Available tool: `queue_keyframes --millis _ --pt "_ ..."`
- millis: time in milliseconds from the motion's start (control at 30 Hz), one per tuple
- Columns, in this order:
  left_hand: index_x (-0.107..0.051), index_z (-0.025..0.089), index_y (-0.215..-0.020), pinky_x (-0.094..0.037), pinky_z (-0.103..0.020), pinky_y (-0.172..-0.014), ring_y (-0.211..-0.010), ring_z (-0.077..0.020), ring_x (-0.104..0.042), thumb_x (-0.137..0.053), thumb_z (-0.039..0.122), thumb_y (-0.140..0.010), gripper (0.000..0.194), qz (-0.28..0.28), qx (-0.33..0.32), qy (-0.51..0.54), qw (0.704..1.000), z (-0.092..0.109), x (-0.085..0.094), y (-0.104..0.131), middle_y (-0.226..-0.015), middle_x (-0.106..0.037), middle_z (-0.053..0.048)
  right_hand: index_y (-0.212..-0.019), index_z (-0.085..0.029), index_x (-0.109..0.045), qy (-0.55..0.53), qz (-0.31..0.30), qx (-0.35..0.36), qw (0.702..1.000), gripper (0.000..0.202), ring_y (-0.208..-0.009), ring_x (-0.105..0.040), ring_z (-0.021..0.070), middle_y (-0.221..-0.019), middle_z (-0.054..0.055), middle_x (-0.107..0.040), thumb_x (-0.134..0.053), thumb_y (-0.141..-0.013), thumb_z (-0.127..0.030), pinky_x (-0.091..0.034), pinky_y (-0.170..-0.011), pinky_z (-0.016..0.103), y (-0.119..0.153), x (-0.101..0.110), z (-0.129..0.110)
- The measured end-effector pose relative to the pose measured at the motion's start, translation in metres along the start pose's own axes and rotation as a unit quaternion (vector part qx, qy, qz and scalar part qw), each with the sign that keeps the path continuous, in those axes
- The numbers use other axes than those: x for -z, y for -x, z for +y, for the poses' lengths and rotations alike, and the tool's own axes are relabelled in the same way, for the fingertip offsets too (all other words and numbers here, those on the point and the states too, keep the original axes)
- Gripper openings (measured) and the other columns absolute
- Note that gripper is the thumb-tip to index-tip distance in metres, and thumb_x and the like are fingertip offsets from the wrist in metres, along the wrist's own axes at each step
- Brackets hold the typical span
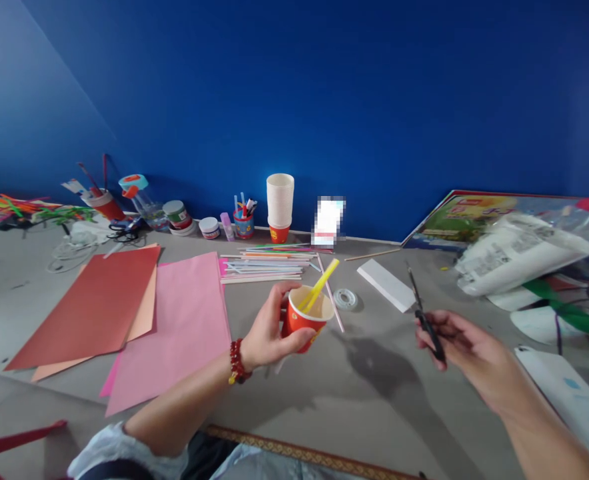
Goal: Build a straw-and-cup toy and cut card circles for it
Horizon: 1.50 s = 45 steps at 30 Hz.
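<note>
A person's left hand (268, 328) grips a red paper cup (298, 325), a yellow straw (323, 283) leaning inside, above a table (319, 407), while the right hand (460, 339) grasps a black tool (430, 333), well apart from the cup.

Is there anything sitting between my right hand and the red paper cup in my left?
Nothing visible stands between your right hand, holding a dark tool, and the red paper cup in your left hand; only shadow shows on the tabletop there. The white roll and white strip lie farther back.
</note>
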<state>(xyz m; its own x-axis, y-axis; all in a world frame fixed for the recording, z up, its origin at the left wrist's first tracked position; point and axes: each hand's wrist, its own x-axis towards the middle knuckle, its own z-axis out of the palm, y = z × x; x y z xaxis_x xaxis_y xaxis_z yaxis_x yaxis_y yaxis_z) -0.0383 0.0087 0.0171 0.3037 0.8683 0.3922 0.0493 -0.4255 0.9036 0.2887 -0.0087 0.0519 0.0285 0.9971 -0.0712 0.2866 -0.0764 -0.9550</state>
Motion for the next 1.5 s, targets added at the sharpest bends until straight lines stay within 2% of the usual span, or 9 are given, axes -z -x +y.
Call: queue_keyframes --millis 167,333,467,600,733,833,933,1200,1500 --pt "-0.038 0.024 -0.114 -0.051 -0.029 -0.072 -0.090 -0.0184 -0.061 -0.080 0.039 -0.072 0.061 0.022 0.057 0.028 0.998 -0.001 -0.007 0.002 -0.124 -0.050 -0.010 -0.091 -0.021 -0.061 -0.051 -0.069 0.073 0.994 0.032 -0.065 -0.061 0.0155 -0.084 0.007 -0.069 -0.079 -0.076 -0.043 -0.050 -0.053 0.023 0.017 -0.052 -0.035" --pt "-0.042 0.023 -0.113 -0.048 -0.040 -0.090 -0.110 -0.0267 -0.055 -0.083 0.045 -0.066 0.066 -0.014 -0.025 -0.041 0.999 -0.001 -0.005 -0.001 -0.119 -0.052 -0.010 -0.105 -0.020 -0.055 -0.057 -0.242 0.141 0.958 0.029 -0.054 -0.051 0.0096 -0.083 0.003 -0.064 -0.062 -0.091 -0.044 -0.041 -0.044 0.019 -0.006 -0.088 -0.061" --pt "-0.044 0.023 -0.108 -0.046 -0.042 -0.092 -0.108 -0.0268 -0.054 -0.080 0.051 -0.068 0.061 -0.014 -0.070 -0.063 0.995 0.000 -0.001 -0.005 -0.116 -0.053 -0.010 -0.106 -0.021 -0.053 0.028 -0.319 0.181 0.930 0.021 -0.062 -0.052 0.0110 -0.074 -0.001 -0.057 -0.052 -0.097 -0.040 -0.043 -0.056 0.020 -0.023 -0.096 -0.065" --pt "-0.044 0.022 -0.105 -0.045 -0.042 -0.091 -0.105 -0.0262 -0.053 -0.077 0.054 -0.071 0.057 -0.011 -0.078 -0.056 0.995 0.001 0.001 -0.006 -0.113 -0.052 -0.011 -0.105 -0.022 -0.052 0.101 -0.318 0.185 0.924 0.014 -0.064 -0.052 0.0115 -0.079 0.000 -0.062 -0.051 -0.099 -0.035 -0.042 -0.055 0.020 -0.028 -0.094 -0.065" --pt "-0.046 0.020 -0.099 -0.044 -0.041 -0.088 -0.101 -0.0247 -0.052 -0.060 0.053 -0.085 0.039 -0.002 -0.067 -0.057 0.996 0.003 0.001 -0.004 -0.108 -0.051 -0.010 -0.109 -0.023 -0.050 0.014 -0.272 0.176 0.946 0.017 -0.069 -0.056 0.0124 -0.098 0.005 -0.064 -0.050 -0.099 -0.037 -0.046 -0.056 0.021 -0.022 -0.089 -0.061" --pt "-0.047 0.020 -0.092 -0.044 -0.040 -0.085 -0.095 -0.0232 -0.051 -0.051 0.051 -0.090 0.032 0.030 -0.061 -0.064 0.996 0.004 0.001 -0.004 -0.100 -0.051 -0.009 -0.108 -0.024 -0.050 -0.065 -0.208 0.185 0.958 0.016 -0.067 -0.054 0.0116 -0.092 0.003 -0.062 -0.049 -0.100 -0.038 -0.048 -0.060 0.022 -0.010 -0.083 -0.051" --pt "-0.050 0.019 -0.081 -0.046 -0.033 -0.074 -0.091 -0.0224 -0.052 -0.061 0.056 -0.083 0.038 0.047 -0.042 -0.060 0.996 0.005 0.002 -0.004 -0.100 -0.052 -0.009 -0.107 -0.023 -0.051 -0.077 -0.195 0.140 0.968 0.022 -0.066 -0.054 0.0119 -0.083 0.001 -0.060 -0.052 -0.098 -0.044 -0.048 -0.060 0.022 0.005 -0.076 -0.039" --pt "-0.059 0.017 -0.072 -0.044 -0.030 -0.071 -0.076 -0.0191 -0.055 -0.069 0.050 -0.080 0.035 0.057 -0.011 -0.059 0.997 0.000 0.002 -0.008 -0.078 -0.061 -0.005 -0.082 -0.019 -0.049 -0.082 -0.320 -0.094 0.939 0.050 -0.051 -0.046 0.0088 -0.063 0.000 -0.058 -0.068 -0.077 -0.065 -0.036 -0.042 0.017 0.038 -0.071 -0.022" --pt "-0.068 0.017 -0.081 -0.045 -0.032 -0.076 -0.081 -0.0201 -0.056 -0.063 0.054 -0.084 0.038 0.032 0.039 -0.042 0.998 0.006 0.000 -0.006 -0.082 -0.067 -0.006 -0.080 -0.018 -0.050 -0.126 -0.347 -0.144 0.918 0.065 -0.039 -0.039 0.0046 -0.054 -0.002 -0.060 -0.067 -0.064 -0.078 -0.033 -0.035 0.014 0.042 -0.089 -0.018"
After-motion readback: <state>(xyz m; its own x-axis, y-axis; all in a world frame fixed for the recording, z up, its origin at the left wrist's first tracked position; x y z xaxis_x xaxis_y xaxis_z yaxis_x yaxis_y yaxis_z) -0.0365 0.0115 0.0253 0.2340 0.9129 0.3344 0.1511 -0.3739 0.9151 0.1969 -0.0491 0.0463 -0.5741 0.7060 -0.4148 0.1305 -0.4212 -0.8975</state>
